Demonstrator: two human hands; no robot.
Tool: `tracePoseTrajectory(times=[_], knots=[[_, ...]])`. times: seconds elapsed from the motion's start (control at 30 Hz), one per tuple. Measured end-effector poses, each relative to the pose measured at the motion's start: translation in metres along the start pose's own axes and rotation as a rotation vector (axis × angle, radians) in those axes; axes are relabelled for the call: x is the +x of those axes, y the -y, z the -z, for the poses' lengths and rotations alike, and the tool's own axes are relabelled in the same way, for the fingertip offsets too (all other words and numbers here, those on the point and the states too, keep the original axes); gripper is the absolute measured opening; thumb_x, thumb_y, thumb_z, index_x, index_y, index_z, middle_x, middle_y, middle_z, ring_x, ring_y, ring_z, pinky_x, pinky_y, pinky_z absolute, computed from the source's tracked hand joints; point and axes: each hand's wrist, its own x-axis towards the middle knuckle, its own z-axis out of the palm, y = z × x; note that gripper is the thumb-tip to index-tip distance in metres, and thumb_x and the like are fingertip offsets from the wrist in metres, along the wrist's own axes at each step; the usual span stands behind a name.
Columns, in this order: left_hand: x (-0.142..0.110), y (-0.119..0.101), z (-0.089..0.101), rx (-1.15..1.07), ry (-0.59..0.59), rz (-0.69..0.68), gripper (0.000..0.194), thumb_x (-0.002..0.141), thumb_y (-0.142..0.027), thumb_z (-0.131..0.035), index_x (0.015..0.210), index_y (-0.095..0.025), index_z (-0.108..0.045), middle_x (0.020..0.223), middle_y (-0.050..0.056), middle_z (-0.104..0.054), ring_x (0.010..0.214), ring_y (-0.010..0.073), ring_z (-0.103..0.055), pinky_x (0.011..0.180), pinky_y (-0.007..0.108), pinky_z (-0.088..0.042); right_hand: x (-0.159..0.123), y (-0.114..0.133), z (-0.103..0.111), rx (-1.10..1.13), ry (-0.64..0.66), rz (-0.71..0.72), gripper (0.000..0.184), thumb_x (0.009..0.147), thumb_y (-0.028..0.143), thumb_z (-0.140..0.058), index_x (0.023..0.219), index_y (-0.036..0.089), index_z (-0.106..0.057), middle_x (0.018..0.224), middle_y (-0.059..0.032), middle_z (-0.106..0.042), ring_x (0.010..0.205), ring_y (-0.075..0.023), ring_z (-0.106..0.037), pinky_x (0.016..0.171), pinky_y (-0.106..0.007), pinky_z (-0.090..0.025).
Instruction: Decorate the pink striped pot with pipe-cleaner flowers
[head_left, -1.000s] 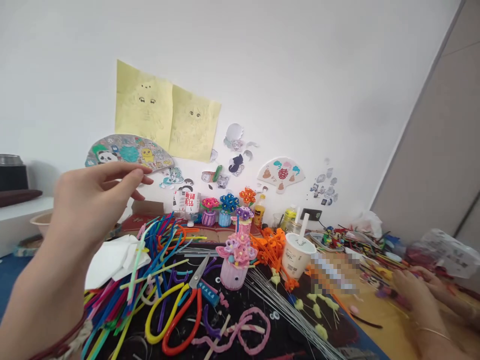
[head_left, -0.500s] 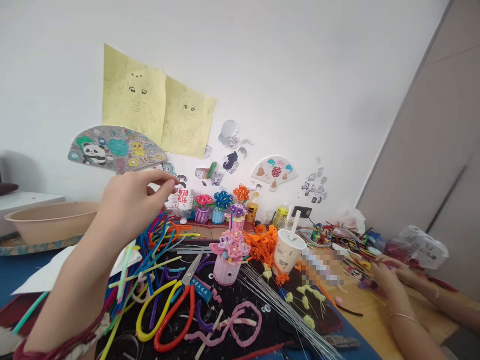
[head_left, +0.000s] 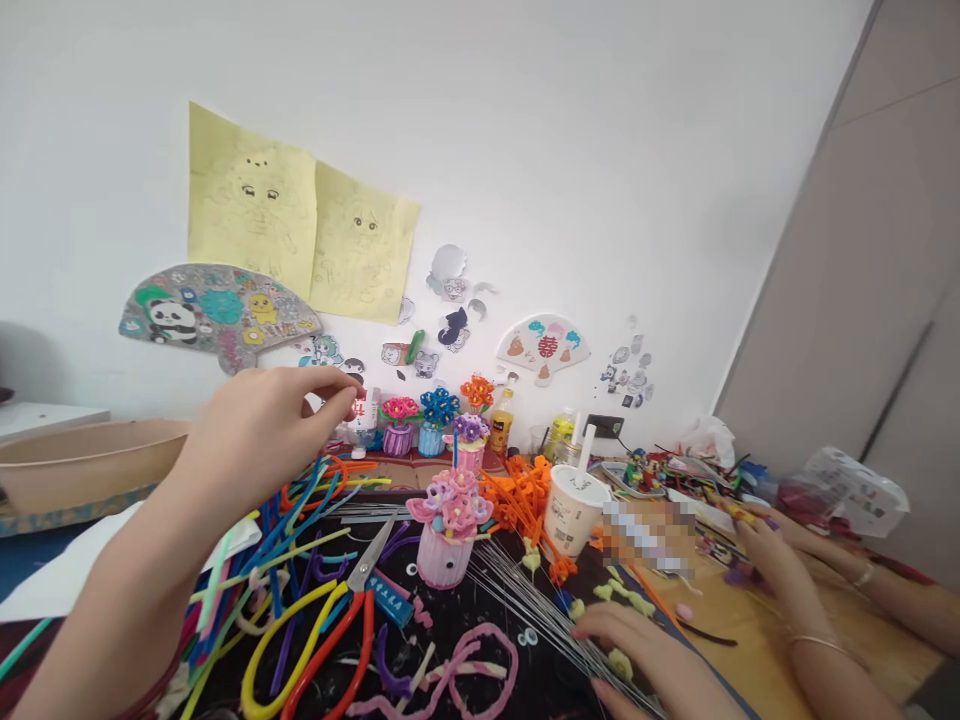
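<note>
My left hand (head_left: 277,420) is raised over the left of the table, thumb and index fingertip pinched together. Whatever sits in that pinch is too small to make out. Below it lies a heap of coloured pipe cleaners (head_left: 232,580). My right hand (head_left: 652,650) reaches in low from the bottom right with fingers apart, over thin metal wires (head_left: 525,595) beside pale yellow pipe-cleaner buds (head_left: 634,600). Between the hands stands a pink pot of pipe-cleaner flowers (head_left: 446,530). Scissors (head_left: 364,570) with red and yellow handles lie left of it, and a twisted pink pipe cleaner (head_left: 480,665) in front.
A lidded paper cup (head_left: 574,515) with a straw stands beside orange pipe-cleaner pieces (head_left: 517,490). More flower pots (head_left: 431,435) and a drink bottle (head_left: 502,420) line the wall. At right, another person's hands (head_left: 757,545) work over a wooden surface. A beige basin (head_left: 90,460) sits far left.
My right hand has come into view at the bottom right, over the wires. My left hand keeps its raised pinch. The camera view has shifted slightly.
</note>
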Motion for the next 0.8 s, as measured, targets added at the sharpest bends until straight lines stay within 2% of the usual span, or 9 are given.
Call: tracePoseTrajectory(times=[0.1,0.2,0.37,0.5,0.63,0.8], knots=[[0.000,0.000,0.001,0.039,0.011,0.030,0.030,0.082,-0.049,-0.043,0.090,-0.033,-0.068,0.082,-0.002,-0.070,0.072,0.0240,-0.059,0.059,0.029,-0.028,0.022,0.012,-0.020,-0.028,0.024,-0.130,0.027,0.079,0.021,-0.056,0.103,0.025,-0.066,0.105,-0.0067,-0.072,0.095,-0.0231,-0.068,0.080,-0.027,-0.051],[0.002,0.002,0.000,0.053,0.017,0.014,0.031,0.083,-0.047,-0.041,0.087,-0.031,-0.068,0.077,-0.001,-0.069,0.069,0.0229,-0.058,0.058,0.029,-0.029,0.039,0.017,-0.037,-0.050,0.028,-0.262,0.017,0.082,0.020,-0.049,0.082,0.023,-0.066,0.082,-0.0027,-0.070,0.076,-0.0192,-0.067,0.067,-0.025,-0.046],[0.007,0.005,-0.009,0.049,0.045,-0.078,0.032,0.083,-0.040,-0.038,0.084,-0.028,-0.067,0.071,-0.001,-0.068,0.067,0.0222,-0.058,0.060,0.030,-0.031,0.059,0.023,-0.064,-0.047,0.057,-0.421,0.028,0.086,0.033,-0.048,0.065,0.022,-0.063,0.063,-0.0013,-0.069,0.060,-0.0186,-0.063,0.052,-0.025,-0.031],[0.009,0.006,-0.017,0.093,0.034,-0.144,0.033,0.084,-0.040,-0.037,0.083,-0.028,-0.068,0.071,-0.001,-0.069,0.066,0.0216,-0.059,0.063,0.031,-0.032,0.074,0.028,-0.076,-0.146,0.072,-0.478,0.031,0.084,0.037,-0.051,0.061,0.022,-0.064,0.067,-0.0053,-0.072,0.066,-0.0233,-0.067,0.053,-0.027,-0.026],[0.009,0.006,-0.020,0.069,0.054,-0.171,0.033,0.084,-0.040,-0.037,0.084,-0.028,-0.068,0.072,-0.002,-0.069,0.068,0.0210,-0.059,0.063,0.031,-0.032,0.084,0.028,-0.080,-0.210,0.083,-0.507,0.018,0.076,0.029,-0.058,0.062,0.021,-0.067,0.073,-0.0098,-0.073,0.073,-0.0292,-0.069,0.054,-0.029,-0.024],[0.008,0.006,-0.020,0.112,0.038,-0.212,0.032,0.084,-0.036,-0.037,0.078,-0.027,-0.067,0.069,-0.002,-0.069,0.064,0.0194,-0.059,0.063,0.031,-0.030,0.082,0.019,-0.088,-0.172,0.050,-0.537,0.015,0.072,0.021,-0.054,0.059,0.023,-0.063,0.071,-0.0071,-0.072,0.071,-0.0271,-0.068,0.054,-0.028,-0.026]])
